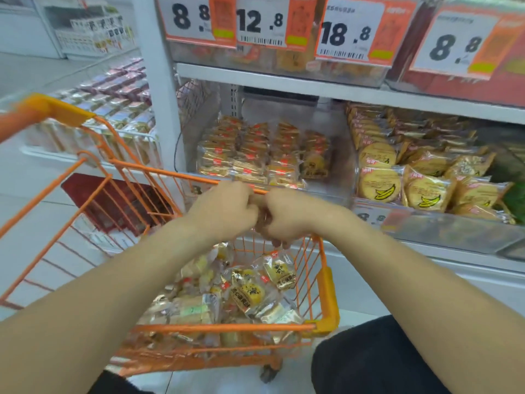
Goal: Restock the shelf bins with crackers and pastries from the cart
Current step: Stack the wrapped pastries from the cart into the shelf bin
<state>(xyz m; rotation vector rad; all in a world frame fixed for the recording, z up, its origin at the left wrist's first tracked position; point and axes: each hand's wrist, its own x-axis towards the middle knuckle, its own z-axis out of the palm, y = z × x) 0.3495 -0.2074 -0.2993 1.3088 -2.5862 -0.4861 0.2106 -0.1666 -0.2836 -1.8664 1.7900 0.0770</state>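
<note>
An orange wire shopping cart [159,169] stands against a store shelf, its basket heaped with individually wrapped pastries [250,294] in clear, crinkly film. Above the far rim of the cart, the left hand [224,209] and right hand [292,217] meet knuckle to knuckle, both with fingers curled; something small and pale appears to be pinched between them, though what it is cannot be made out through the blur. Behind the hands, a clear shelf bin [326,194] holds stacked square cracker packs [250,157], roughly half full toward the back. To the right, a neighbouring bin [454,231] carries round biscuit packs printed with bananas [380,183]. Price cards [261,21] hang from the shelf above.

The pastries look light and soft inside puffed wrappers, so they would likely crush under a tight squeeze. The film is probably slippery; the crimped end seams or the flat faces seem the safest places to take hold. The crackers, being stiff and brittle, would be best lifted by their long edges and laid flat rather than dropped.
</note>
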